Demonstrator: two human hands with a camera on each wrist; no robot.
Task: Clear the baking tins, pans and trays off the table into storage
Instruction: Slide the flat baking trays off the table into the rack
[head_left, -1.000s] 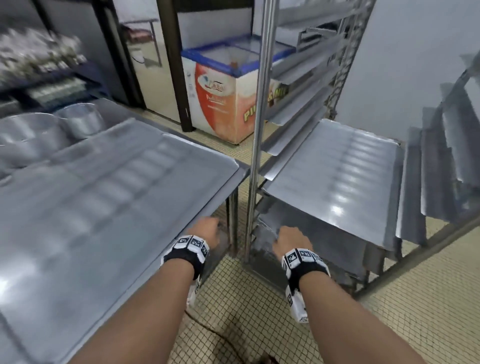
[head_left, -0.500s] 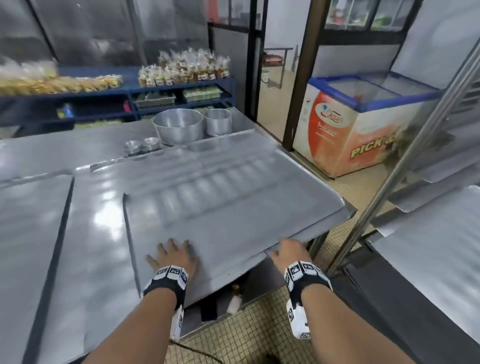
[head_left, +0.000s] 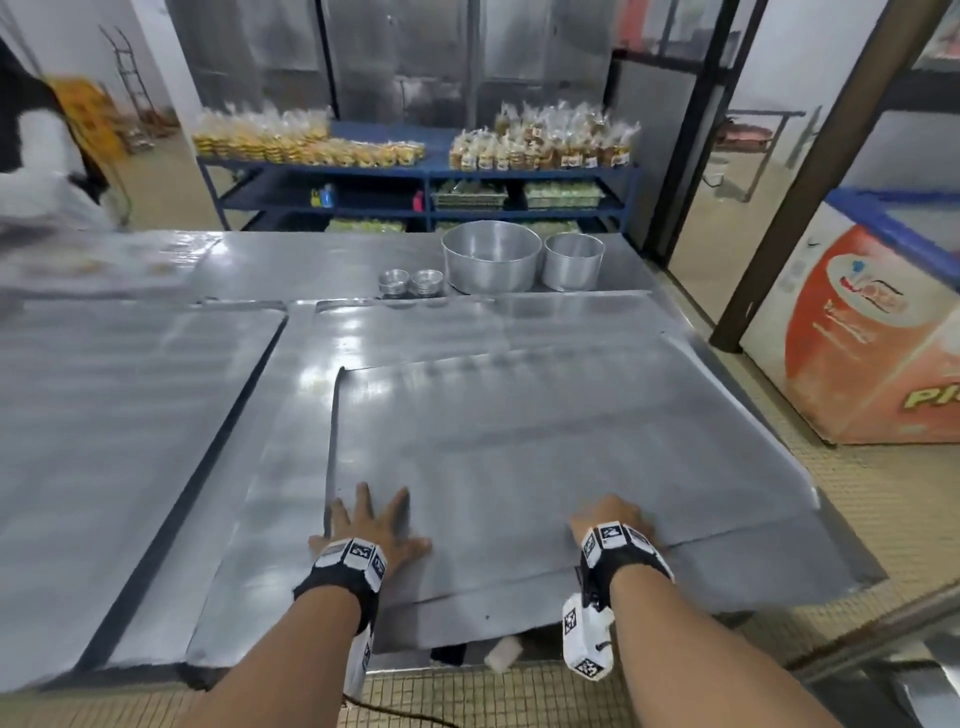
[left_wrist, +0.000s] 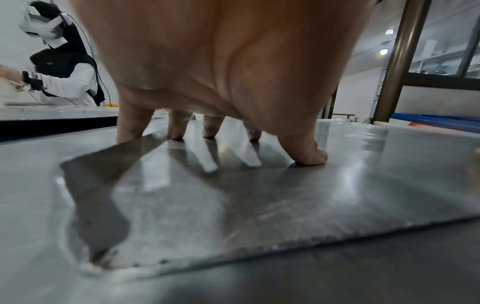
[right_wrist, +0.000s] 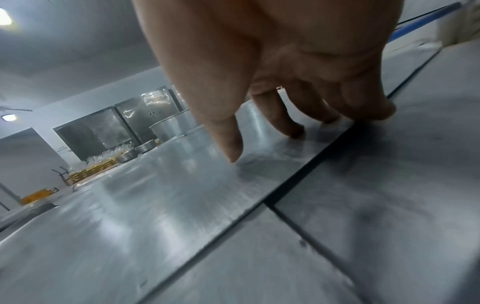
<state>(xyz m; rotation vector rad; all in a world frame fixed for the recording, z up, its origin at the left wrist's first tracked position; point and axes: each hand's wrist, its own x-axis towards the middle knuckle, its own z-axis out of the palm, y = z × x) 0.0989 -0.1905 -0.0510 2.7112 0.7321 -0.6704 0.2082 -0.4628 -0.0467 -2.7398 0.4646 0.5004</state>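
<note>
Steel everywhere: long brushed stainless-steel table (head_left: 244, 270) w/ flat rectangular sheet-metal baking trays lying on it. Biggest one in reach is the dull grey rectangular tray (head_left: 519, 441) on the near right part of the table, stacked on another flat tray (head_left: 291, 467) underneath; its near edge sits just short of the lower tray's front lip, which overhangs the table edge. Surface is smooth, faintly ribbed w/ reflections, low raised rim on the left side.

Left of it, across a dark gap, another wide flat steel tray (head_left: 130, 415). At the far end stand a large round aluminium pan (head_left: 491, 257) and a smaller round aluminium tin (head_left: 574, 260) side by side, plus two stacks of small fluted metal moulds (head_left: 410, 283) just beside the big pan.

Left hand (head_left: 369, 530) lies spread flat on the top tray near its left corner, fingers (left_wrist: 179, 127) straight, tips and thumb pressing the metal, gripping nothing. Right hand (head_left: 610, 514) is at the tray's near edge, fingers (right_wrist: 291, 121) bent down w/ tips touching the sheet; nothing clasped as far as visible.
</note>
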